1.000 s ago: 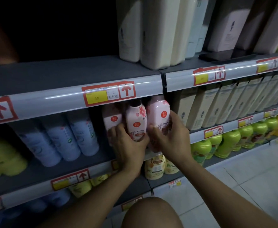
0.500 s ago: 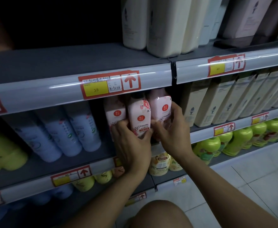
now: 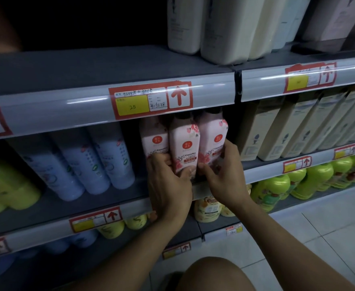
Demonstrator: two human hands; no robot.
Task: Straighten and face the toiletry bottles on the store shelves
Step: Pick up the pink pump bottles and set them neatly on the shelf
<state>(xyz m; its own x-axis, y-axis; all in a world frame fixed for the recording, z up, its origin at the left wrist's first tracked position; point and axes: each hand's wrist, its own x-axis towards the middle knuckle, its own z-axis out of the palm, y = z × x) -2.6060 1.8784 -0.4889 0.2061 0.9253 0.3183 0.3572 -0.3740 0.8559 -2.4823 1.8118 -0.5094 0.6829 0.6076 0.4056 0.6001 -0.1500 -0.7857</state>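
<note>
Middle pink bottle (image 3: 184, 148) shown on middle shelf (image 3: 101, 198), between two matching bottles, label forward. Base grasped by left hand (image 3: 168, 185); right-hand bottle (image 3: 213, 135) grasped by right hand (image 3: 222, 173). Advised: bottles kept upright, drawn flush with shelf edge, labels squared forward.

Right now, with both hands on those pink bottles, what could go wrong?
The left hand grips the middle pink bottle low down, so its top could tip forward off the shelf edge. The right hand holds the right pink bottle, which is pressed against its neighbour; shifting one may twist the other's label away. The left pink bottle sits further back and could be knocked over.
</note>
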